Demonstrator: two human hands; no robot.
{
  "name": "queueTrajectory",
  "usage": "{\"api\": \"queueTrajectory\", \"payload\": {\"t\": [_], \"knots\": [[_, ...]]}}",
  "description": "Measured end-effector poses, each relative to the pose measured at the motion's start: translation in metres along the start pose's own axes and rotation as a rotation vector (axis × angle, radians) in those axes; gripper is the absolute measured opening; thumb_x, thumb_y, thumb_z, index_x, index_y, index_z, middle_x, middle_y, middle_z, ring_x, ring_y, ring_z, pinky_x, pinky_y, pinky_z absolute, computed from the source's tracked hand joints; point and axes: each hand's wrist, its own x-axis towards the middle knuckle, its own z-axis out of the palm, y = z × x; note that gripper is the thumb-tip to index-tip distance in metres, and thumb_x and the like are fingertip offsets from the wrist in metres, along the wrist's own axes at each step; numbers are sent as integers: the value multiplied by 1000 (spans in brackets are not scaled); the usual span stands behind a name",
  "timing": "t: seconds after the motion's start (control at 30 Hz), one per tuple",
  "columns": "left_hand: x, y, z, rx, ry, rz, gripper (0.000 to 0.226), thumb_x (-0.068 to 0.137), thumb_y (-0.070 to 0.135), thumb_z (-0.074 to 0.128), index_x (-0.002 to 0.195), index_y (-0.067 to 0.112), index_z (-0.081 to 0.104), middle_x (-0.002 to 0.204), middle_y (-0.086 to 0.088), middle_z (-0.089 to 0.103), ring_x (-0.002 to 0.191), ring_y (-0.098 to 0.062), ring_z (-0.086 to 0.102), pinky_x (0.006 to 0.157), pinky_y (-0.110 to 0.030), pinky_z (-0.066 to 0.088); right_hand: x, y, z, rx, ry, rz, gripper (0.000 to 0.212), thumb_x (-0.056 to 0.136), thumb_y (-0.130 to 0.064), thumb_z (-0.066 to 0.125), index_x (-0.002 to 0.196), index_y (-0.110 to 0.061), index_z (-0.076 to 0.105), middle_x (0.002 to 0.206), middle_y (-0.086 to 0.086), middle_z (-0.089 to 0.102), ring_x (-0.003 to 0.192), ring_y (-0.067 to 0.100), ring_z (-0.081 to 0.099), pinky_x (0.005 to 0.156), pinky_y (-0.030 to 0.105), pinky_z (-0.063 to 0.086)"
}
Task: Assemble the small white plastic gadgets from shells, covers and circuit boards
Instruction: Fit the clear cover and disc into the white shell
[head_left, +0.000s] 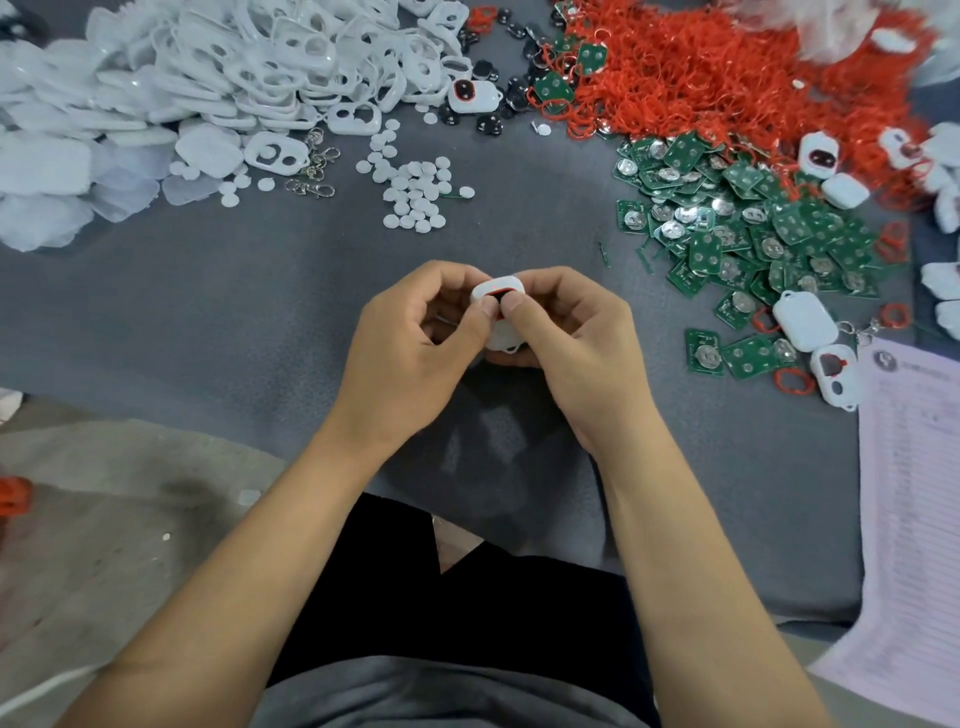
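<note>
I see both hands curled around one white gadget (500, 312) above the grey bench (260, 312), left hand (410, 338) and right hand (566, 338) pinching it, thumbs pressed on its red-ringed face. White shells (260, 67) lie far left, circuit boards (753, 228) right, red rings (701, 73) beyond them.

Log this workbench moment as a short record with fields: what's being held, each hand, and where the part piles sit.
held item: small white gadget with a red and black opening
left hand: pinches the gadget, thumb on top
right hand: pinches it from the other side
white shells: heap at far left
white discs: scattered at centre
circuit boards: green pile at right
red rings: heap at far right
surface: grey cloth
</note>
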Motion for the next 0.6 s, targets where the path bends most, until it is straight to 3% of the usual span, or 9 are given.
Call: {"api": "queueTrajectory", "payload": {"t": [0.1,0.3,0.47,0.6], "knots": [[0,0,0,0,20,-11,12,101,17,67,110,11,72,92,5,76,74,-8,72,66,-18,53,0,0,4,-34,19,-11,9,100,-5,65,102,-5,73,81,5,76,76,12,73,70,30,62],[1,6,1,1,66,9,18,103,25,66,117,15,73,102,12,77,90,-4,74,76,-15,54,-1,-1,2,65,-4,-11,20,101,-7,64,120,-9,69,106,10,77,95,22,76,74,33,62],[0,7,-2,-44,74,5,20,105,25,63,120,14,71,105,10,77,94,-5,74,80,-16,55,-1,2,1,-76,-25,-81,20,100,-7,64,118,-11,70,90,-2,75,78,11,72,59,28,59],[1,5,-3,-14,44,15,20,105,22,63,122,14,71,108,10,77,96,-5,74,81,-16,54,0,4,0,-72,-7,-57,17,101,-4,64,117,-3,69,85,-2,73,71,9,69,61,28,59]]}}
